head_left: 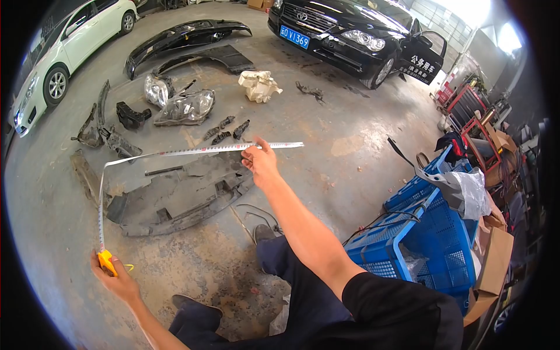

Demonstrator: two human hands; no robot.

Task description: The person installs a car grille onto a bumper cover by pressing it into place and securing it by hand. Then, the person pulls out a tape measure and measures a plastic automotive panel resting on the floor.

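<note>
My left hand (116, 280) is closed around the yellow case of a tape measure (107, 262) at the lower left. From the case the white blade (101, 216) rises, bends sharply and runs right, level across the view. My right hand (261, 160) grips the blade near its far end, with one finger across the top; a short length sticks out past it. Below the blade lies a dirty dark plastic car undertray (169, 198) on the floor. The blade hangs above it and does not seem to touch it.
Headlights (186, 107), a black bumper (186, 38), a fender (216, 56) and a cream plastic part (258, 86) lie on the floor ahead. Blue crates (431, 239) and a cardboard box (493, 268) stand close on my right. A black car (350, 35) and a white car (70, 46) are parked beyond.
</note>
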